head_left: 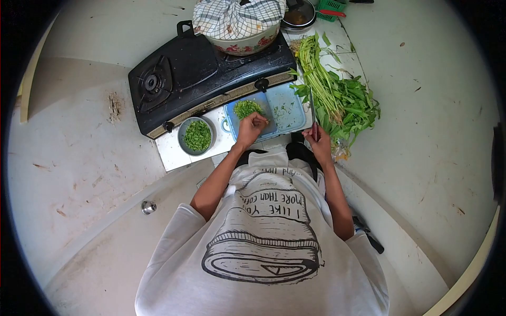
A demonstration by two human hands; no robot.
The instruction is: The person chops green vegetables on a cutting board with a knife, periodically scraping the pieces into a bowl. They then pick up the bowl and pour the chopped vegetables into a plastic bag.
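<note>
My right hand (320,143) grips a knife (313,111) by its dark red handle, with the thin blade pointing away from me. Over the blue cutting board (270,111), my left hand (252,127) is closed with its fingers bent together; whatever they may pinch is too small to make out. Just beyond those fingers lies a heap of finely chopped greens (246,108) on the board. Loose green bits are scattered across the board's lighter right part. To the left stands a grey bowl (181,142) of chopped greens (198,136).
A black gas stove (195,68) stands behind the board, bearing a flowered pot (247,47) covered by a checked cloth (237,18). Long-stemmed leafy greens (348,100) lie at the right. Farther back are a lidded pan (299,15) and a green basket (332,9).
</note>
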